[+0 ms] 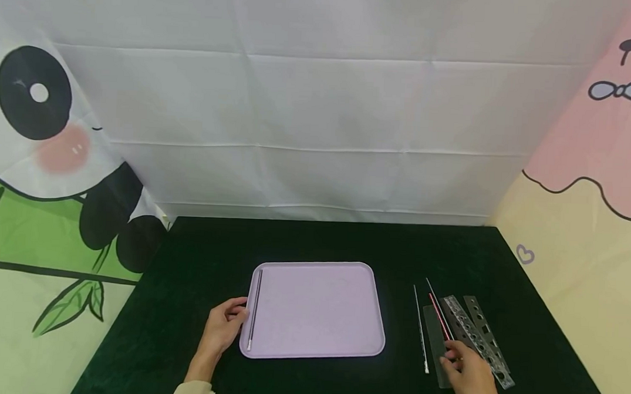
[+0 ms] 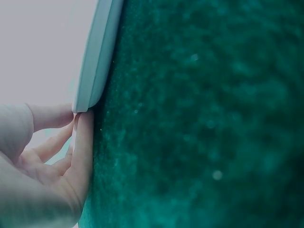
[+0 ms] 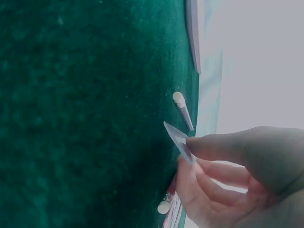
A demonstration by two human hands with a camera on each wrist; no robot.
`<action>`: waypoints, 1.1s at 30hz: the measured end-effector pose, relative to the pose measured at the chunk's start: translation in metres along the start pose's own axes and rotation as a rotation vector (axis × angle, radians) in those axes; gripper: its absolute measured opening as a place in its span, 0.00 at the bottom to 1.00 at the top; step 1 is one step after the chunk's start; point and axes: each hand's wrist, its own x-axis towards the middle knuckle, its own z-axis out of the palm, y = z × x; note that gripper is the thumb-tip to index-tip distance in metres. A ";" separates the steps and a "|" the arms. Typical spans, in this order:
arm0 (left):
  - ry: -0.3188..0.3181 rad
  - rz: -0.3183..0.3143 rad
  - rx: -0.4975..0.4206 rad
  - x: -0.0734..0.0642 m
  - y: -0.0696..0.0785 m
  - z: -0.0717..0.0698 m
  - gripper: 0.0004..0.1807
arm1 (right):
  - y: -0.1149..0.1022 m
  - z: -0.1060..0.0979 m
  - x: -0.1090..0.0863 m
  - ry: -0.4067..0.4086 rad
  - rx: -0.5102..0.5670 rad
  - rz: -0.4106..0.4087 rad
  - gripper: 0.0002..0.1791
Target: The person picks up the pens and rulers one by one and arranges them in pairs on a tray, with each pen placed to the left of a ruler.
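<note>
R hand (image 1: 469, 374) pinches clear strip (image 1: 434, 334), long axis approx near–far; tray (image 1: 316, 308) lies to its L. L hand (image 1: 222, 329) pinches tray's L rim.

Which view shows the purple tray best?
The head view: it takes in nearly the whole purple tray from above. The left wrist view shows only part of its edge, held by the left hand; the right wrist view, just a narrow strip near the top.

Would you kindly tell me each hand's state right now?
Left hand: pinching the edge of the lilac rectangular plastic tray.
Right hand: pinching a translucent, flat plastic strip.
</note>
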 end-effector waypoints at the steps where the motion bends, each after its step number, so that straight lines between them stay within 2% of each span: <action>1: -0.001 -0.001 0.000 0.000 0.000 0.000 0.19 | 0.000 0.000 -0.001 0.006 0.010 -0.002 0.17; 6: 0.002 -0.003 0.001 0.000 0.000 0.000 0.19 | -0.001 -0.004 -0.002 0.025 0.053 0.017 0.17; 20: 0.007 -0.006 0.000 -0.002 0.000 0.000 0.19 | -0.002 -0.006 -0.002 0.003 0.261 0.057 0.20; 33: 0.011 -0.002 -0.001 -0.001 -0.001 -0.001 0.19 | -0.015 -0.002 0.000 0.012 0.392 0.077 0.21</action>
